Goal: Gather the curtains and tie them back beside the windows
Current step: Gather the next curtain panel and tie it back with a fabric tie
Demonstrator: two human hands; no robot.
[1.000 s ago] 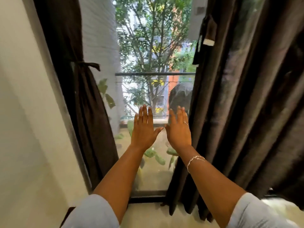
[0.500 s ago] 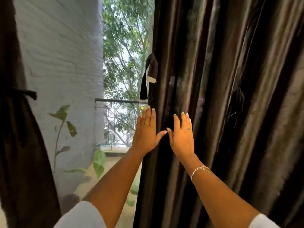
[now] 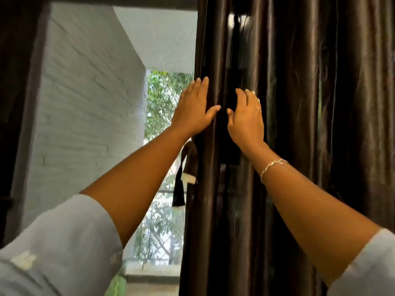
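Fingers straight, the left hand (image 3: pixel 193 110) and right hand (image 3: pixel 245 118) have shifted from the window (image 3: pixel 162 210) onto the untied brown curtain (image 3: pixel 299 146); gathering appears imminent.

Free room: left of the left hand (image 3: pixel 195 110), before the clear window pane (image 3: pixel 166 50). A dark brown pleated satin curtain (image 3: pixel 299 146) blocks right of the right hand (image 3: pixel 245 122); a dark fabric tie-back strap (image 3: pixel 184 178) hangs below the left hand.

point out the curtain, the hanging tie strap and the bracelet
curtain (image 3: pixel 310 124): head view, middle of its dark folds.
tie strap (image 3: pixel 178 193): head view, its lower hanging end.
bracelet (image 3: pixel 273 165): head view, the chain where it crosses the wrist.
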